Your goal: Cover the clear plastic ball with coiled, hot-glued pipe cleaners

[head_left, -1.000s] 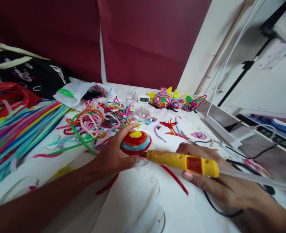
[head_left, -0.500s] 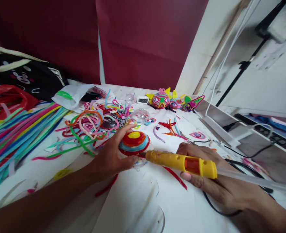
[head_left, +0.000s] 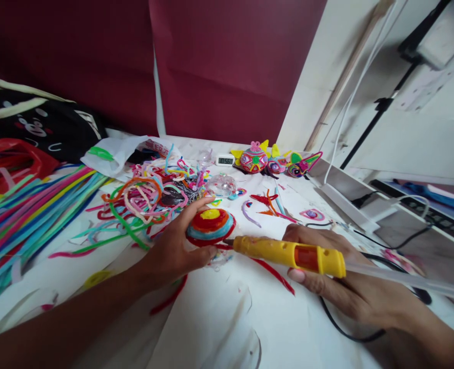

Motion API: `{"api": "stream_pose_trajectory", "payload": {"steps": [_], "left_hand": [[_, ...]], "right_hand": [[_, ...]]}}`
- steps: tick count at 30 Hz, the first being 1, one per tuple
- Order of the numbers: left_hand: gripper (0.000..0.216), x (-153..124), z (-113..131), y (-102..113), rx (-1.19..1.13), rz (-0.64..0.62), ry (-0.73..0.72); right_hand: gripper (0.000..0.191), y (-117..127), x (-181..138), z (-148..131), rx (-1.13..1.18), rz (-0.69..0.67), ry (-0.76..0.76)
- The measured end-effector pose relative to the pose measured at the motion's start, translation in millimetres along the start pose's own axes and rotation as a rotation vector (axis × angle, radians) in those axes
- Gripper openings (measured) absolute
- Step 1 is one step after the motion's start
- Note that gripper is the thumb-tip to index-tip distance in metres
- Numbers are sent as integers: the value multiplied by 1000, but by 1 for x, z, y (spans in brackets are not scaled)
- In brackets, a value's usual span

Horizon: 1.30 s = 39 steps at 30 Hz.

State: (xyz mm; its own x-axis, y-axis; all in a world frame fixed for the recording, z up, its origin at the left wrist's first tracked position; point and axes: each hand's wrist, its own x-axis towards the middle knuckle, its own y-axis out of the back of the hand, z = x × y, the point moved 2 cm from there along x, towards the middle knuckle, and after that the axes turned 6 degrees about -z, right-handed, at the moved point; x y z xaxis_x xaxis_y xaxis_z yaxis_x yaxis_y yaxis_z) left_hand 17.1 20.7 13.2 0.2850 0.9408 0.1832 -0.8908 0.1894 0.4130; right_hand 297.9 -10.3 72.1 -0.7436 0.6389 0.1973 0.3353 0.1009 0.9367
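Note:
Between the thumb and fingers of my left hand [head_left: 182, 243] is a clear ball [head_left: 219, 258], its upper part ringed with yellow, red, orange and blue pipe cleaner [head_left: 210, 225]. My right hand [head_left: 338, 274] grips a yellow hot glue gun [head_left: 288, 254] with a clear glue stick [head_left: 403, 281] running out of its back. The gun's nozzle points left and meets, or nearly meets, the ball's red lower ring. A loose red pipe cleaner [head_left: 275, 275] trails from beneath the gun onto the white paper.
Bundled pipe cleaners [head_left: 38, 220] lie at left, beside a tangled heap of bent ones [head_left: 150, 197]. Farther back are a small digital timer [head_left: 224, 160] and decorated figures [head_left: 254, 158]. At right are a power strip [head_left: 350, 207] and a black cord [head_left: 350, 335].
The ball, my left hand and the nozzle shift very slightly within the view, which itself has moved a little. Both grips stay the same.

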Motion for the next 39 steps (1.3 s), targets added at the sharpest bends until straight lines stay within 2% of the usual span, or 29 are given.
{"api": "stream_pose_trajectory", "payload": {"steps": [15, 26, 33, 39], "left_hand": [[86, -1, -3, 2, -40, -9, 4], [87, 0, 0, -2, 25, 37, -2], [89, 0, -1, -2, 43, -9, -58], [89, 0, -1, -3, 43, 16, -67]], "right_hand": [[29, -1, 3, -2, 37, 68, 11], [30, -2, 1, -6, 33, -32, -1], [24, -5, 3, -6, 96, -16, 2], [23, -5, 2, -6, 106, -37, -9]]}}
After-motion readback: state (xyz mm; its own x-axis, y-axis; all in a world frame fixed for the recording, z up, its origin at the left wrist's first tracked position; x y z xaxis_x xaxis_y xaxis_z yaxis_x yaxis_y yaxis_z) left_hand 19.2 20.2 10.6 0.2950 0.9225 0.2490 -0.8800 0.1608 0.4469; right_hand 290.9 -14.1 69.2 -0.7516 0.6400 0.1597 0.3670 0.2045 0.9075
